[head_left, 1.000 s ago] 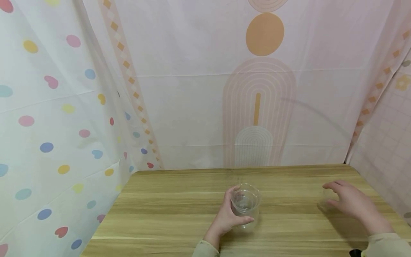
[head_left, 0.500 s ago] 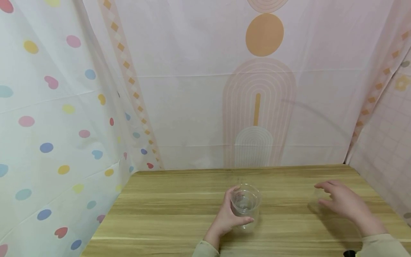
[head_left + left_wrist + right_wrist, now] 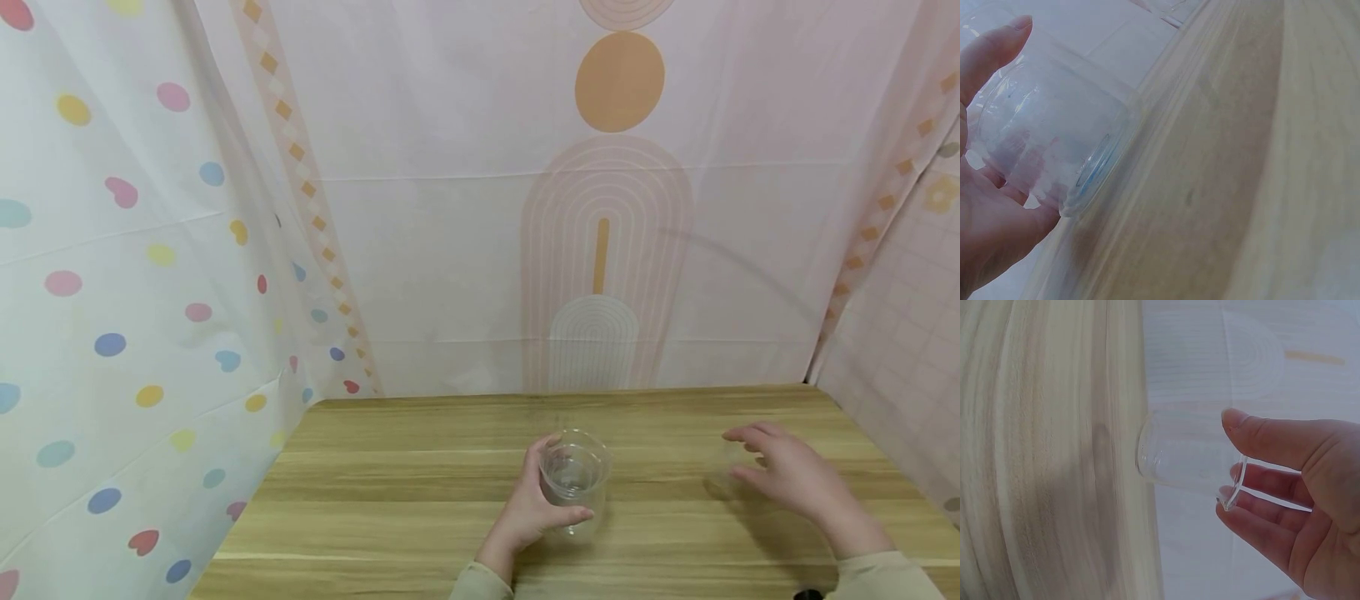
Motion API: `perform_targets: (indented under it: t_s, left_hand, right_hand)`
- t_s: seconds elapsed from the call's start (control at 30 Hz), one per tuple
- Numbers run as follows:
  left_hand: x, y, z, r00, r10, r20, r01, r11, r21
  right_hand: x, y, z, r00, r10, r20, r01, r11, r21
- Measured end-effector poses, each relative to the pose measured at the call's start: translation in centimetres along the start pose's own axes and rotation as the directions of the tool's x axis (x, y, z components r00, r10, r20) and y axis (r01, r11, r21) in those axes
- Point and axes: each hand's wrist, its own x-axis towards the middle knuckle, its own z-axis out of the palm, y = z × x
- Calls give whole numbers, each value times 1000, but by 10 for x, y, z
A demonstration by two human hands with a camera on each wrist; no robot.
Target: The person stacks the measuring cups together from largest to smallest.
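My left hand [image 3: 525, 504] grips a wide clear plastic cup [image 3: 576, 475] near the middle of the table, thumb at the near side and fingers round the far left. In the left wrist view the same cup [image 3: 1066, 119] stands upright with its base at the wood surface. Off to the right, my right hand [image 3: 795, 475] holds a smaller clear cup [image 3: 1185, 453] by its rim, thumb on one side and fingers on the other. That small cup is barely visible in the head view, and its base is close over the table.
The wood-grain table [image 3: 390, 500] reaches back to a pale patterned curtain [image 3: 450, 250]. A dotted curtain [image 3: 135, 333] borders the left side, and another pale cloth [image 3: 900, 350] hangs on the right. A small black object [image 3: 808, 594] shows by the right sleeve.
My right hand has moved left across the table with the small cup, toward the wide cup. The left hand and its cup have stayed in place.
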Motion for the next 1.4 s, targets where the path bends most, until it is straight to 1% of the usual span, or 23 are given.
perform_targets:
  t_s: [0.13, 0.3, 0.7, 0.9, 1.0, 1.13, 1.3, 1.4]
  left_hand:
    - [0, -1, 0, 1000, -3, 2, 3, 1000, -10]
    - [0, -1, -1, 1000, -4, 3, 4, 1000, -10]
    - [0, -1, 0, 1000, 4, 0, -4, 1000, -2]
    - [1, -1, -1, 1000, 5, 1, -5, 1000, -11]
    - [1, -1, -1, 1000, 1, 2, -1, 1000, -13]
    - [1, -2, 0, 1000, -4, 1, 4, 1000, -15]
    - [1, -3, -1, 1000, -6, 2, 6, 1000, -25]
    - [2, -3, -1, 1000, -5, 6, 5, 999, -34]
  right_hand:
    - [0, -2, 2, 1000, -20, -23, 20, 1000, 7]
    - [0, -7, 3, 999, -21, -47, 22, 1000, 19]
    - [5, -18, 3, 1000, -4, -28, 6, 997, 80]
    - [8, -24, 2, 999, -25, -39, 30, 990, 136]
    - [10, -28, 2, 998, -41, -57, 49, 988, 148]
    - [12, -33, 3, 994, -69, -89, 83, 984, 156]
    - [14, -38, 3, 993, -76, -92, 90, 984, 155]
    - [16, -41, 3, 988, -103, -116, 119, 982, 144]
